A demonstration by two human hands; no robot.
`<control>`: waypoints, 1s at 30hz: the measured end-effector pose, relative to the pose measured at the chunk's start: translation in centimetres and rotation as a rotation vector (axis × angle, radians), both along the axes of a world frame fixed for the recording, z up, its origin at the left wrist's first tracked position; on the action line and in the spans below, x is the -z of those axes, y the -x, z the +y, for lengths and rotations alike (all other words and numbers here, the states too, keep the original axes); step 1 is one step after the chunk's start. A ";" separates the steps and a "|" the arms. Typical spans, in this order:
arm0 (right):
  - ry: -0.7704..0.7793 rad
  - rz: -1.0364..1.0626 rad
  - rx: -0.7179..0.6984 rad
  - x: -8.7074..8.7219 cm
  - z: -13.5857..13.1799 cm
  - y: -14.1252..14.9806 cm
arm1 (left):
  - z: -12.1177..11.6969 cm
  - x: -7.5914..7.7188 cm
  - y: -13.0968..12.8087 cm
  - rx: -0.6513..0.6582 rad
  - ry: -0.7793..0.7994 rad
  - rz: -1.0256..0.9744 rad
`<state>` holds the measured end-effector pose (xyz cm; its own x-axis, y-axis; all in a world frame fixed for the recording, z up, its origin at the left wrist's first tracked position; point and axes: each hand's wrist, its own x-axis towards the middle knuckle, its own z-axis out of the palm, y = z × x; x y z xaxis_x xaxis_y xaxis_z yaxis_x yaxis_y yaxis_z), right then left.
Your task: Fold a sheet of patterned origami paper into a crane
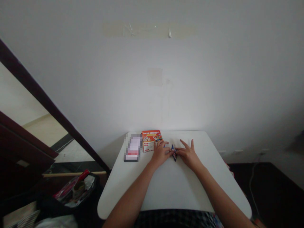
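A small folded piece of dark blue patterned paper (174,153) lies on the white table (175,186), pointed towards me. My left hand (161,153) rests just left of it, fingers curled with the fingertips pressing its left edge. My right hand (189,154) lies to its right; thumb and forefinger pinch the paper's right edge while the other fingers spread flat on the table. An orange printed box (151,140) stands beyond my left hand, almost touching its knuckles.
A blurred-out flat object (133,148) lies left of the box near the table's far left corner. The table stands against a white wall. On the floor at the left is a dark bag (71,193) with packets in it. A cable runs along the floor on the right.
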<state>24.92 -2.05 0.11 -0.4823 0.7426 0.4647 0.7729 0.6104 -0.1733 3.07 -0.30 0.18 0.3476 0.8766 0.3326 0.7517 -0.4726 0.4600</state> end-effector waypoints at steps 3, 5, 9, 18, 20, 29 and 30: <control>-0.002 -0.009 -0.007 0.1 0.0 0.0 | -0.3 -0.3 -0.2 -0.017 0.015 0.007; 0.000 -0.007 -0.005 0.2 0.0 0.0 | -0.4 -0.4 -0.3 -0.017 0.019 0.004; 0.000 0.022 0.029 0.4 0.2 0.1 | -0.4 -0.3 -0.3 -0.005 -0.003 -0.009; 0.058 0.031 0.037 0.4 0.5 -0.3 | -0.5 -0.1 -0.3 0.009 -0.034 -0.015; 0.076 0.030 0.046 0.2 0.5 -0.4 | -0.6 -0.2 -0.3 0.015 -0.028 -0.009; 0.138 0.001 0.065 -0.5 0.7 -0.4 | -1.0 -0.9 -0.6 0.017 0.008 0.095; 0.141 -0.008 0.063 -0.7 0.7 -0.3 | -1.0 -0.9 -0.7 0.015 0.009 0.104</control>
